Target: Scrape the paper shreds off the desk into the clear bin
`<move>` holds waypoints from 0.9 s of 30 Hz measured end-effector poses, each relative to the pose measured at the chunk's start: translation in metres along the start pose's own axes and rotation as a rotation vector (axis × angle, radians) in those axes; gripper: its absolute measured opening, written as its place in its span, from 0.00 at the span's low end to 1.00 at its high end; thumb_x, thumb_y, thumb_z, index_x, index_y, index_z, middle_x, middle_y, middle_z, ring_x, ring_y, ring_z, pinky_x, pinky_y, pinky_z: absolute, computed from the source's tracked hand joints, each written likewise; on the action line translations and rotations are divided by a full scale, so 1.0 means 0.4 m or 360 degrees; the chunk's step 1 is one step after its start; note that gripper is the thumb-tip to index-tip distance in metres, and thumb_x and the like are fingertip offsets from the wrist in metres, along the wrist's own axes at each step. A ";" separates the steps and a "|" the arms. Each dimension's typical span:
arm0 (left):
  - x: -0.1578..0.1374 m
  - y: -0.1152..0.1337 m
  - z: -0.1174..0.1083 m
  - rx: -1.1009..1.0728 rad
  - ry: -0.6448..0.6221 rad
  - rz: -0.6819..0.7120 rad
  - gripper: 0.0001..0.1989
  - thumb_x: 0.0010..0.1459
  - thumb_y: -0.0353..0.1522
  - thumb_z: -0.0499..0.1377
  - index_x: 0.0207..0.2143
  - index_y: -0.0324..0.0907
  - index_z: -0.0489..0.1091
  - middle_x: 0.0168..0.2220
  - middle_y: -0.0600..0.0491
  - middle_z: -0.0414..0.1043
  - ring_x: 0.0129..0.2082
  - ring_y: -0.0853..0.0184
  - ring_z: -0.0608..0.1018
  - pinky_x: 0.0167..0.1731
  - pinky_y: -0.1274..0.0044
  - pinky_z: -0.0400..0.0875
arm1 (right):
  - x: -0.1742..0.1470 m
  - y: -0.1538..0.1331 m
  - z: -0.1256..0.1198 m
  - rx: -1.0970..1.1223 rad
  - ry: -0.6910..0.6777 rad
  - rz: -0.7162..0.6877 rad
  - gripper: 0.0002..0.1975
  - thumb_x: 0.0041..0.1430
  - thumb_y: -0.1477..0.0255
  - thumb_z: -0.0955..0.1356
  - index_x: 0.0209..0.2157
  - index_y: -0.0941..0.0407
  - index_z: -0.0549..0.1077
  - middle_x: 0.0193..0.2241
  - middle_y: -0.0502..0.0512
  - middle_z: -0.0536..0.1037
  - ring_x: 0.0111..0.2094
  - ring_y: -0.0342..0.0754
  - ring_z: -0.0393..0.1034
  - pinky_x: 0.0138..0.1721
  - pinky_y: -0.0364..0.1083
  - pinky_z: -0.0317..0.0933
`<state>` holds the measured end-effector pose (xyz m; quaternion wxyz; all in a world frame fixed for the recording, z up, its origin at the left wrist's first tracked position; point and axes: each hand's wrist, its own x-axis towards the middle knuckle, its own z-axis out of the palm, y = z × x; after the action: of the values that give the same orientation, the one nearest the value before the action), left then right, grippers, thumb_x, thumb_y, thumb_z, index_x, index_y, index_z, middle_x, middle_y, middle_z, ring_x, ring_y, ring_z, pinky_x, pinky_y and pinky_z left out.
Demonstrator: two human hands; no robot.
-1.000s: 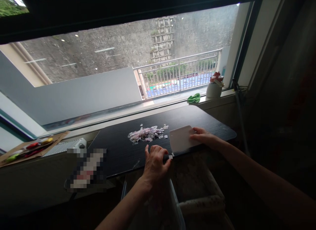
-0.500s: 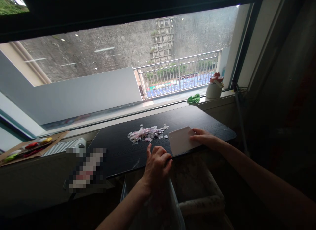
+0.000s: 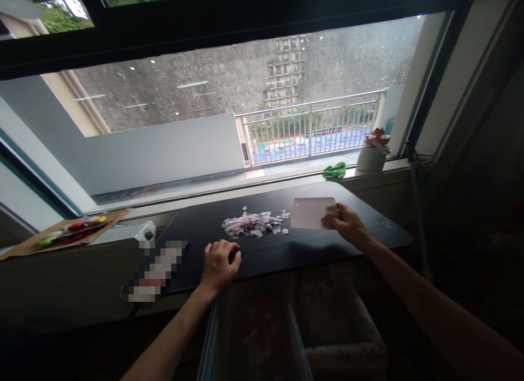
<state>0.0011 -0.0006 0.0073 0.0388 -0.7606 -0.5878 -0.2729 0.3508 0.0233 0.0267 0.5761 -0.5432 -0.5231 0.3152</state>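
My right hand (image 3: 347, 224) grips the right end of a flat white scraper (image 3: 311, 213), a rectangular plate with a small hole near one corner. A shadow on the dark tabletop (image 3: 262, 258) shows the scraper raised off it. Left of the scraper lies a loose pile of pale pinkish-white paper-like flakes (image 3: 251, 224), with a few stray pieces around it. My left hand (image 3: 221, 261) rests near the table's front edge, just below the pile. Its fingers are loosely curled, with a gap between thumb and index finger; the fingertips are partly hidden, and nothing shows in it.
Below the front edge stands a clear plastic bin (image 3: 301, 337) with a few flakes inside, beside a dim box-like container (image 3: 347, 348). A green cloth (image 3: 334, 170) and a white jug with a red top (image 3: 371, 154) stand on the windowsill. Cardboard (image 3: 24, 244) lies at left.
My right hand has lifted the scraper up and away from the table's front edge. My left hand has moved left, away from the scraper, onto the tabletop. The view has shifted slightly.
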 end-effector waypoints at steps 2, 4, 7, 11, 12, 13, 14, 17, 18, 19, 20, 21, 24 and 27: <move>-0.010 0.003 0.008 0.0008 0.0070 0.0031 0.08 0.55 0.33 0.53 0.34 0.44 0.72 0.35 0.51 0.74 0.40 0.59 0.74 0.56 0.57 0.56 | 0.005 0.003 0.026 -0.0079 -0.0049 -0.0051 0.12 0.46 0.67 0.69 0.33 0.55 0.67 0.29 0.52 0.75 0.30 0.48 0.73 0.35 0.49 0.68; -0.014 0.008 0.009 0.0016 0.0098 0.0049 0.08 0.55 0.33 0.53 0.33 0.44 0.71 0.35 0.51 0.74 0.40 0.59 0.74 0.56 0.56 0.55 | 0.002 -0.001 0.041 -0.0256 -0.0083 -0.0086 0.10 0.48 0.68 0.67 0.33 0.54 0.66 0.30 0.53 0.75 0.31 0.48 0.72 0.36 0.49 0.67; -0.013 0.014 0.006 0.0012 0.0117 0.0052 0.07 0.55 0.32 0.53 0.32 0.44 0.71 0.34 0.51 0.74 0.40 0.59 0.74 0.56 0.56 0.56 | -0.011 -0.020 0.041 -0.0617 -0.0040 -0.0117 0.08 0.50 0.69 0.66 0.34 0.54 0.66 0.29 0.54 0.75 0.32 0.49 0.72 0.36 0.49 0.65; -0.012 0.015 0.006 0.0030 0.0137 0.0061 0.07 0.54 0.32 0.53 0.31 0.44 0.71 0.34 0.51 0.75 0.39 0.59 0.74 0.56 0.57 0.56 | -0.024 -0.055 0.043 -0.0698 -0.0017 -0.0186 0.08 0.53 0.70 0.65 0.37 0.53 0.66 0.31 0.55 0.77 0.32 0.50 0.73 0.36 0.49 0.64; -0.012 0.015 0.006 0.0039 0.0137 0.0061 0.07 0.54 0.32 0.53 0.31 0.44 0.71 0.34 0.50 0.74 0.39 0.59 0.74 0.56 0.57 0.56 | -0.025 -0.062 0.053 -0.0638 -0.0057 -0.0203 0.08 0.54 0.70 0.64 0.38 0.53 0.66 0.31 0.55 0.78 0.32 0.50 0.73 0.36 0.48 0.64; -0.012 0.015 0.006 0.0046 0.0134 0.0061 0.07 0.54 0.32 0.53 0.32 0.43 0.71 0.34 0.50 0.74 0.39 0.59 0.74 0.56 0.56 0.56 | -0.025 -0.067 0.066 -0.0584 -0.0104 -0.0219 0.08 0.55 0.70 0.64 0.38 0.54 0.65 0.31 0.55 0.78 0.32 0.49 0.74 0.36 0.48 0.64; -0.013 0.015 0.006 0.0051 0.0129 0.0061 0.08 0.55 0.32 0.53 0.32 0.43 0.71 0.34 0.50 0.74 0.39 0.59 0.74 0.56 0.56 0.56 | -0.025 -0.072 0.082 -0.0554 -0.0144 -0.0232 0.08 0.55 0.70 0.64 0.38 0.54 0.65 0.31 0.55 0.79 0.32 0.49 0.74 0.36 0.47 0.64; -0.014 0.016 0.004 0.0061 0.0109 0.0054 0.08 0.55 0.31 0.52 0.32 0.43 0.71 0.34 0.50 0.74 0.40 0.59 0.74 0.56 0.56 0.55 | -0.023 -0.080 0.124 -0.0553 -0.0251 -0.0226 0.08 0.54 0.72 0.64 0.38 0.54 0.66 0.29 0.54 0.79 0.31 0.48 0.74 0.34 0.47 0.64; -0.014 0.016 0.003 0.0065 0.0105 0.0051 0.08 0.55 0.31 0.52 0.32 0.43 0.71 0.34 0.50 0.74 0.40 0.59 0.74 0.56 0.56 0.55 | -0.022 -0.081 0.132 -0.0541 -0.0274 -0.0221 0.08 0.54 0.72 0.64 0.38 0.54 0.66 0.29 0.54 0.79 0.30 0.48 0.74 0.34 0.47 0.64; -0.013 0.016 0.003 0.0070 0.0101 0.0050 0.08 0.55 0.31 0.52 0.32 0.43 0.71 0.34 0.50 0.74 0.40 0.59 0.74 0.56 0.56 0.55 | -0.021 -0.080 0.135 -0.0518 -0.0284 -0.0223 0.08 0.54 0.72 0.65 0.38 0.54 0.66 0.28 0.53 0.79 0.30 0.48 0.74 0.34 0.47 0.64; -0.013 0.017 0.003 0.0074 0.0101 0.0049 0.08 0.55 0.31 0.52 0.32 0.43 0.71 0.34 0.50 0.74 0.40 0.59 0.74 0.56 0.56 0.55 | -0.019 -0.079 0.134 -0.0486 -0.0281 -0.0233 0.08 0.54 0.72 0.65 0.38 0.54 0.66 0.28 0.53 0.79 0.30 0.48 0.74 0.34 0.47 0.65; -0.013 0.017 0.003 0.0077 0.0104 0.0049 0.07 0.55 0.31 0.53 0.32 0.43 0.71 0.34 0.50 0.74 0.40 0.59 0.74 0.56 0.56 0.55 | -0.017 -0.077 0.130 -0.0458 -0.0263 -0.0245 0.08 0.54 0.72 0.65 0.38 0.54 0.66 0.27 0.53 0.79 0.30 0.48 0.74 0.34 0.47 0.65; -0.013 0.016 0.005 0.0067 0.0115 0.0049 0.07 0.54 0.31 0.53 0.31 0.43 0.71 0.34 0.50 0.74 0.40 0.59 0.74 0.56 0.56 0.55 | -0.010 -0.066 0.112 -0.0450 -0.0188 -0.0253 0.08 0.54 0.71 0.65 0.38 0.53 0.66 0.28 0.52 0.79 0.31 0.48 0.74 0.35 0.48 0.66; -0.013 0.016 0.005 0.0056 0.0107 0.0041 0.07 0.54 0.31 0.53 0.31 0.44 0.71 0.34 0.51 0.74 0.40 0.59 0.74 0.56 0.56 0.55 | -0.010 -0.057 0.109 -0.0484 -0.0229 -0.0225 0.08 0.54 0.71 0.65 0.38 0.53 0.66 0.30 0.53 0.79 0.31 0.48 0.74 0.35 0.47 0.66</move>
<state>0.0069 -0.0063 0.0048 0.0756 -0.7578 -0.5809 -0.2873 0.3040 0.0278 0.0415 0.4690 -0.5620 -0.6416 0.2292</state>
